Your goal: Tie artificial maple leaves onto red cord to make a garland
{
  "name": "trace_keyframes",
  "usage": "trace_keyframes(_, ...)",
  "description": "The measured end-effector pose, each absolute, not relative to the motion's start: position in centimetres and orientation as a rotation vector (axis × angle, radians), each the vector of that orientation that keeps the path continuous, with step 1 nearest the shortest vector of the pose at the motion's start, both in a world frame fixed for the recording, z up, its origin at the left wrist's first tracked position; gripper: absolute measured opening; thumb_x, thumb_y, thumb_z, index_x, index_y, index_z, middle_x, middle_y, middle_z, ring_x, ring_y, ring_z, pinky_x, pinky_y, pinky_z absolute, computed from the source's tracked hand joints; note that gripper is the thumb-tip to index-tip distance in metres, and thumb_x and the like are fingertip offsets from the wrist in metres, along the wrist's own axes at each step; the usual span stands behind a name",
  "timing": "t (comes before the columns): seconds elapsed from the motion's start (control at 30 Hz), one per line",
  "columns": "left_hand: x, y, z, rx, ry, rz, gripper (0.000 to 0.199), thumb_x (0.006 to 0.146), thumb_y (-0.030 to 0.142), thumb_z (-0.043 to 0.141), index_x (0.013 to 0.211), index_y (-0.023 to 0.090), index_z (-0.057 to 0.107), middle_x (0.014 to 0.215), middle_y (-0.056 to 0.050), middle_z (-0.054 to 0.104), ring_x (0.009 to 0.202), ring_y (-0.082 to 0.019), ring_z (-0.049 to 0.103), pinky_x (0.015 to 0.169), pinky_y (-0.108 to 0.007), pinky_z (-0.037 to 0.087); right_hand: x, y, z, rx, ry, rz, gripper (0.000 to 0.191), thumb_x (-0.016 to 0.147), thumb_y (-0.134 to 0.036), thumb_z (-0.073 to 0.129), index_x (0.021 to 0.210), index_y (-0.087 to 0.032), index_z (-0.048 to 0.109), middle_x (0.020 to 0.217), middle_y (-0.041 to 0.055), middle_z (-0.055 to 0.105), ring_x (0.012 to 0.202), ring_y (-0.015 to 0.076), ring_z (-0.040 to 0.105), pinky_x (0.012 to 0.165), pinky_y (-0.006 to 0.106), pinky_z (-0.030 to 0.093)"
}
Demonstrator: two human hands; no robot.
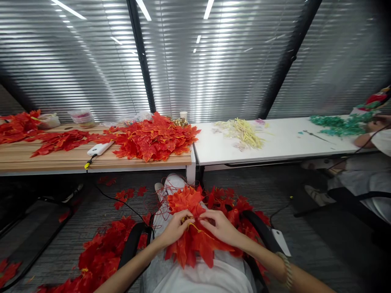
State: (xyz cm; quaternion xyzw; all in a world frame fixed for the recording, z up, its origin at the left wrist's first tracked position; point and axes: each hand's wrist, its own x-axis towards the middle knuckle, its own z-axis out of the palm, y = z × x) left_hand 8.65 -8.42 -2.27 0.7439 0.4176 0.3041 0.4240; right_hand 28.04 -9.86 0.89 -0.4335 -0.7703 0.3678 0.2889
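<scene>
Bunch: the red leaves (206, 246) lie in the person's lap, under and between the two hands. Some tips poke out past the fingers toward the tables, and more hang down toward the shirt.
Left hand (177, 226): on the left side of the red leaves. Its thumb and finger are pinched almost closed on them, right by a thin yellow stem (199, 230).
Right hand (220, 226): just across from the left hand, touching the red leaves from the right. Its fingers are bent, with the thumb close to them. I cannot tell if it has hold of a leaf or how tight it is.
Wrist: a pale bracelet (286, 268) is on the right arm.
String: thin red string (163, 187) lies loose over the knee.
Floor: a big heap (104, 248) of red leaves is on the left, beside the chair arm (132, 241).
Wood table (58, 158): a large red pile (155, 138) sits at its right end. A white box (100, 148) with a cable is near the front edge, and clear tubs (82, 118) stand behind.
White table (293, 144): yellow strips (248, 133) lie near its left end, and green stuff (339, 124) is far right, by another person (380, 140).
</scene>
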Motion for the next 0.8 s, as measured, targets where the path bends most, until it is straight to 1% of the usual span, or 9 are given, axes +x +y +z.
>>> trace_keyframes(0.03, 8.7, -8.5, -2.3, 1.865, 1.042, 0.76, 0.019, 0.084, 0.03, 0.049, 0.077, 0.014, 0.058, 0.075, -0.002, 0.06, 0.07, -0.013, 0.053, 0.067, -0.024, 0.04, 27.9, -9.9, 0.9, -1.152, -2.086, 0.949, 0.025, 0.084, -0.032, 0.046, 0.082, -0.016, 0.065, 0.074, 0.0036, 0.061, 0.065, 0.0126, 0.051, 0.062, 0.023, 0.037)
trace_keyframes(0.13, 8.9, -8.7, -2.3, 1.868, 1.052, 0.779, 0.016, 0.083, 0.029, 0.051, 0.082, 0.015, 0.057, 0.077, -0.003, 0.061, 0.072, -0.014, 0.054, 0.068, -0.025, 0.042, 27.4, -9.9, 0.8, -1.143, -2.087, 0.891, 0.025, 0.084, -0.033, 0.048, 0.079, -0.016, 0.065, 0.069, 0.0033, 0.061, 0.062, 0.0124, 0.051, 0.059, 0.023, 0.037)
trace_keyframes(0.17, 9.0, -8.7, -2.3, 1.856, 1.063, 0.804, 0.015, 0.082, 0.029, 0.052, 0.087, 0.016, 0.056, 0.08, -0.003, 0.061, 0.074, -0.014, 0.055, 0.07, -0.025, 0.043, 27.3, -9.8, 0.8, -1.132, -2.059, 0.892, 0.026, 0.085, -0.032, 0.047, 0.079, -0.016, 0.066, 0.071, 0.0036, 0.062, 0.063, 0.0126, 0.053, 0.061, 0.023, 0.038)
trace_keyframes(0.27, 9.1, -9.1, -2.1, 1.846, 1.121, 0.898, 0.022, 0.081, 0.029, 0.054, 0.1, 0.018, 0.05, 0.09, -0.004, 0.06, 0.08, -0.015, 0.056, 0.074, -0.027, 0.044, 27.2, -9.5, 0.7, -1.105, -1.972, 0.917, 0.028, 0.087, -0.031, 0.045, 0.081, -0.016, 0.067, 0.078, 0.0041, 0.066, 0.069, 0.0134, 0.057, 0.066, 0.024, 0.041)
trace_keyframes(0.37, 9.2, -9.4, -1.7, 1.968, 1.134, 0.939, 0.015, 0.084, 0.029, 0.05, 0.094, 0.018, 0.052, 0.092, -0.005, 0.059, 0.084, -0.016, 0.054, 0.077, -0.029, 0.044, 27.2, -9.5, 0.6, -1.108, -1.926, 0.914, 0.026, 0.087, -0.03, 0.046, 0.083, -0.017, 0.068, 0.08, 0.0036, 0.067, 0.069, 0.0135, 0.057, 0.067, 0.024, 0.041)
trace_keyframes(0.5, 9.3, -9.6, -1.2, 2.104, 1.116, 0.986, 0.012, 0.085, 0.027, 0.049, 0.09, 0.018, 0.055, 0.094, -0.007, 0.056, 0.092, -0.017, 0.053, 0.082, -0.03, 0.043, 27.0, -9.6, 0.3, -1.172, -1.91, 0.862, 0.026, 0.086, -0.03, 0.048, 0.08, -0.016, 0.069, 0.069, 0.0037, 0.065, 0.062, 0.0129, 0.053, 0.06, 0.023, 0.039)
trace_keyframes(0.63, 9.3, -9.5, -1.1, 2.129, 1.175, 0.974, 0.012, 0.084, 0.028, 0.051, 0.088, 0.019, 0.056, 0.092, -0.006, 0.055, 0.089, -0.017, 0.054, 0.081, -0.029, 0.044, 26.8, -9.5, -0.1, -1.204, -1.869, 0.892, 0.026, 0.083, -0.033, 0.051, 0.079, -0.015, 0.07, 0.067, 0.0046, 0.064, 0.062, 0.0134, 0.053, 0.058, 0.023, 0.04)
trace_keyframes(0.8, 9.3, -9.5, -1.0, 2.175, 1.189, 0.842, 0.016, 0.086, 0.031, 0.046, 0.088, 0.019, 0.058, 0.092, -0.005, 0.055, 0.083, -0.015, 0.055, 0.078, -0.027, 0.045, 26.6, -9.5, -0.5, -1.215, -1.837, 0.907, 0.027, 0.082, -0.034, 0.052, 0.076, -0.014, 0.069, 0.067, 0.0053, 0.064, 0.06, 0.0129, 0.054, 0.056, 0.022, 0.04)
